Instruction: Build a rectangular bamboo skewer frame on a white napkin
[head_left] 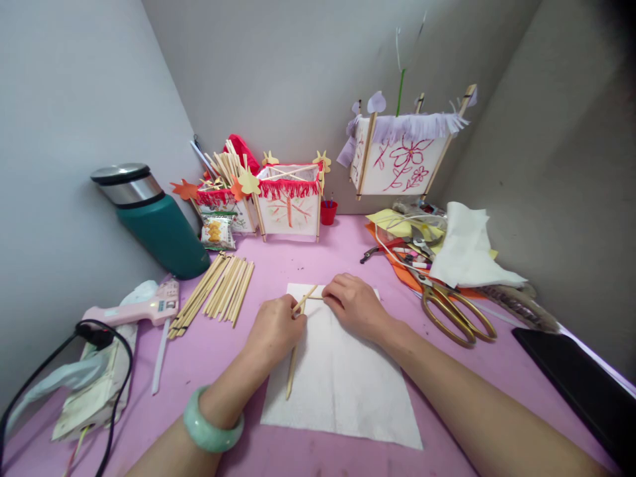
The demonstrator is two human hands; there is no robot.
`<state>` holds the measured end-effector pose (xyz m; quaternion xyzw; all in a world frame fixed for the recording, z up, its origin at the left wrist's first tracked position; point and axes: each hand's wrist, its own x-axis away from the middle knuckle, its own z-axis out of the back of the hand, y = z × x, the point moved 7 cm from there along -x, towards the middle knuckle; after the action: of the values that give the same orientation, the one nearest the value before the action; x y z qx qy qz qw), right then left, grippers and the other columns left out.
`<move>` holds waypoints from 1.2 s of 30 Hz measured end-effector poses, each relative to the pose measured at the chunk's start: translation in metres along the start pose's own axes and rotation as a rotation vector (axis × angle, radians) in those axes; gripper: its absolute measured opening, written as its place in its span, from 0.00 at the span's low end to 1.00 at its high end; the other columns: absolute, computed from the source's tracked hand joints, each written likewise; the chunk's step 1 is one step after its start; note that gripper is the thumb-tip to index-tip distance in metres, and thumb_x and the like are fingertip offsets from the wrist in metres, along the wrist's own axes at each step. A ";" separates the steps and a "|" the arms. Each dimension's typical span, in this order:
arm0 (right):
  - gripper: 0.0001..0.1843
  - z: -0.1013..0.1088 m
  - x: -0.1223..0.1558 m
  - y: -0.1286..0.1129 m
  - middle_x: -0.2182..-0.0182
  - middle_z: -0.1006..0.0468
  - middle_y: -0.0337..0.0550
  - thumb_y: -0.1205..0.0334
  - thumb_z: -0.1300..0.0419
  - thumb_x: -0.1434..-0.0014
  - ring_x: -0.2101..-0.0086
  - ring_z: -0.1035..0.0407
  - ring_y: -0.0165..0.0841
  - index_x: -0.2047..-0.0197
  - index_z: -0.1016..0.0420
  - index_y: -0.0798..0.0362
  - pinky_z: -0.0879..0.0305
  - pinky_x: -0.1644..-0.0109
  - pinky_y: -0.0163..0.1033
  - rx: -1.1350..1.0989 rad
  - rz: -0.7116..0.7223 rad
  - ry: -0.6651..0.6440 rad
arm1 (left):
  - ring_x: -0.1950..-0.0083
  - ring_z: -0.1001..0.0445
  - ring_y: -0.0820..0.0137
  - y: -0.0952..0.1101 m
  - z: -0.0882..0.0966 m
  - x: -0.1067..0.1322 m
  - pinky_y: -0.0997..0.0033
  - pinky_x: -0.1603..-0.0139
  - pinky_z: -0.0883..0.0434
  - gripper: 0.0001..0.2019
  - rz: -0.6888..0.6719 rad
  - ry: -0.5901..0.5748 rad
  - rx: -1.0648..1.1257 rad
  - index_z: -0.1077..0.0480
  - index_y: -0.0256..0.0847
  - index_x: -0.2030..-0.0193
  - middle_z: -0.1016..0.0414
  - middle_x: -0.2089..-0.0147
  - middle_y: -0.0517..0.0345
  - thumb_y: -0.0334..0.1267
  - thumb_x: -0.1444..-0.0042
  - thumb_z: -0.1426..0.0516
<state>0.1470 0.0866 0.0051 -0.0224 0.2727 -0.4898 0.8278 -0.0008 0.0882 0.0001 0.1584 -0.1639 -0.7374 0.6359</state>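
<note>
My left hand [277, 326] pinches a thin wooden stick [310, 291] that points up and to the right. Under the same hand a second wooden stick [292, 374] slants down toward me over the white sheet [348, 391]. My right hand [355, 305] has its fingers closed on the end of a short wooden stick [315, 297], which runs across to the left and meets the other sticks near my left fingertips. How they join is too small to tell. Both hands rest at the sheet's far edge.
Bundled wooden sticks [228, 288] and a pink glue gun [134, 311] lie left, before a leaning teal bottle [161, 228]. Paper lanterns [289, 212] stand at the back; another lantern [405, 159] hangs at right. Gold-handled scissors [454, 318] and a black tablet-like slab [571, 391] are right.
</note>
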 end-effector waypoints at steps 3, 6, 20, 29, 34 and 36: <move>0.06 0.000 0.000 0.001 0.69 0.28 0.41 0.68 0.45 0.40 0.64 0.37 0.31 0.67 0.27 0.54 0.44 0.59 0.37 -0.002 0.000 0.007 | 0.71 0.31 0.68 0.000 0.001 0.000 0.71 0.70 0.43 0.05 -0.010 0.001 -0.015 0.30 0.40 0.72 0.27 0.75 0.56 0.36 0.52 0.46; 0.06 0.000 0.001 0.001 0.69 0.28 0.41 0.68 0.45 0.40 0.64 0.37 0.31 0.67 0.27 0.54 0.44 0.60 0.37 -0.002 0.000 0.013 | 0.73 0.32 0.69 -0.001 0.001 -0.001 0.72 0.71 0.43 0.06 -0.022 0.003 -0.031 0.32 0.41 0.75 0.28 0.76 0.57 0.38 0.51 0.47; 0.05 -0.001 0.000 0.002 0.69 0.27 0.41 0.68 0.44 0.41 0.64 0.37 0.32 0.67 0.27 0.54 0.44 0.60 0.37 -0.011 0.005 0.028 | 0.71 0.29 0.68 -0.002 0.000 -0.002 0.71 0.70 0.42 0.06 -0.001 0.003 -0.074 0.31 0.41 0.76 0.25 0.75 0.56 0.37 0.53 0.46; 0.06 -0.001 0.000 0.003 0.70 0.28 0.42 0.68 0.44 0.41 0.65 0.37 0.32 0.67 0.27 0.54 0.44 0.61 0.37 -0.008 0.008 0.033 | 0.71 0.30 0.68 -0.002 0.000 -0.002 0.71 0.71 0.42 0.06 0.019 -0.007 -0.078 0.31 0.41 0.77 0.26 0.76 0.55 0.37 0.53 0.46; 0.06 -0.001 0.000 0.003 0.69 0.28 0.41 0.68 0.44 0.41 0.65 0.37 0.32 0.67 0.27 0.53 0.44 0.61 0.37 -0.006 0.009 0.033 | 0.71 0.29 0.68 -0.002 0.000 -0.003 0.71 0.70 0.41 0.06 0.021 -0.006 -0.090 0.30 0.41 0.77 0.25 0.75 0.55 0.38 0.54 0.46; 0.06 -0.001 0.001 0.003 0.69 0.28 0.41 0.68 0.44 0.41 0.65 0.37 0.32 0.67 0.27 0.53 0.44 0.61 0.37 -0.007 0.008 0.032 | 0.70 0.29 0.67 -0.002 0.001 -0.002 0.71 0.70 0.41 0.07 0.028 -0.008 -0.096 0.30 0.41 0.77 0.24 0.75 0.55 0.38 0.54 0.46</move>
<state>0.1490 0.0876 0.0035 -0.0167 0.2876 -0.4860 0.8251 -0.0025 0.0909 -0.0003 0.1225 -0.1334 -0.7361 0.6522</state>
